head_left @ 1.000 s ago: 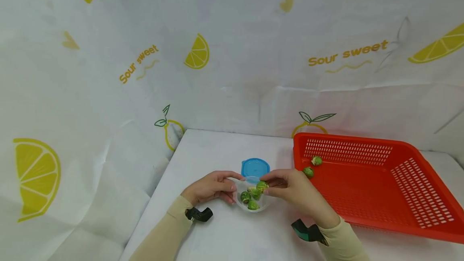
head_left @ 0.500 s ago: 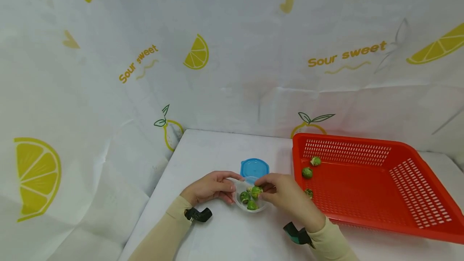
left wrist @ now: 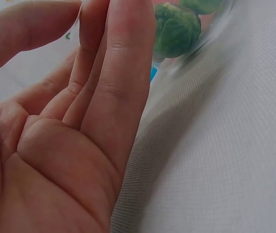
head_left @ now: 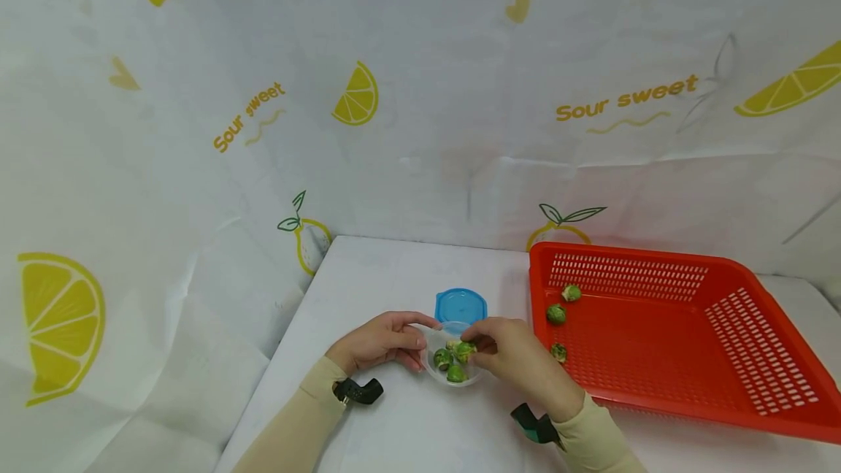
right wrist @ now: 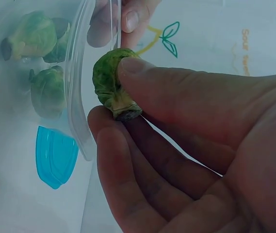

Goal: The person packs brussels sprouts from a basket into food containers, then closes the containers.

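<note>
Okay, my right hand (head_left: 519, 356) is pinching a sprout (right wrist: 105, 80) over the clear bowl (right wrist: 74, 97). My left hand (head_left: 384, 341) grips its side.

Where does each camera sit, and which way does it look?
Head: on the head, forward and down over the left hand and right hand.
Left wrist: on that wrist, along its own palm and fingers.
Right wrist: on that wrist, at its hand pinching a round green Brussels sprout.
Shared: both wrist views show the clear plastic bowl.

This is a screened-off work corner, the wider room hidden. White, yellow-lemon-printed sheeting (head_left: 447, 159) backs a flat, white cloth-covered table (head_left: 388, 283).
</note>
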`<act>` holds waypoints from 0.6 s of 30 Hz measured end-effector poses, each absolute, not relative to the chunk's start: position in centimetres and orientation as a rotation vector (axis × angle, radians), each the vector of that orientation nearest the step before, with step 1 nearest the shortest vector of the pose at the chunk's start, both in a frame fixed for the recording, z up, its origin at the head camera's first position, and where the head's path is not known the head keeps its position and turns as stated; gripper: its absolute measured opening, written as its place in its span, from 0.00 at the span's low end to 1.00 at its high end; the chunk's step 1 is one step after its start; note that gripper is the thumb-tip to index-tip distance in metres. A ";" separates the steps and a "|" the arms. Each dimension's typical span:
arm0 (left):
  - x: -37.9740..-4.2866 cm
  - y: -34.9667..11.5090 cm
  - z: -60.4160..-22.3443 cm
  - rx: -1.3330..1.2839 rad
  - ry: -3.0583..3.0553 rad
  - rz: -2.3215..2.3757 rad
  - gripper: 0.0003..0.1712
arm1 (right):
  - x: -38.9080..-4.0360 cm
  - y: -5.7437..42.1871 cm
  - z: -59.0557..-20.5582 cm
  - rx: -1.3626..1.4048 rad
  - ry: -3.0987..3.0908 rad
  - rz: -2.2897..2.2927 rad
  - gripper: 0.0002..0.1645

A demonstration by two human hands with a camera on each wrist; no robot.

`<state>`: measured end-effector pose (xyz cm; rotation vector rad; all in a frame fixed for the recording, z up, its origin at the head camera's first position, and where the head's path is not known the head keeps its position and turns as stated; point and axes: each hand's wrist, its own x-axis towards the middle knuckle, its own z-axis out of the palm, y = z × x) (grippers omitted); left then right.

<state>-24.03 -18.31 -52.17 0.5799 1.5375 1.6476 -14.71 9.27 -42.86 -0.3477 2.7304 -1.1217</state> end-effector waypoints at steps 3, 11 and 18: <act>-24.0 -18.3 -52.1 0.580 1.537 1.653 0.28 | -14.7 9.2 -42.9 -0.339 2.743 -1.109 0.15; -23.9 -18.4 -51.9 0.579 1.523 1.660 0.29 | -14.7 9.2 -42.9 -0.309 2.762 -1.118 0.12; -23.9 -18.4 -52.0 0.567 1.522 1.660 0.29 | -14.5 10.6 -41.7 -0.345 2.719 -1.165 0.11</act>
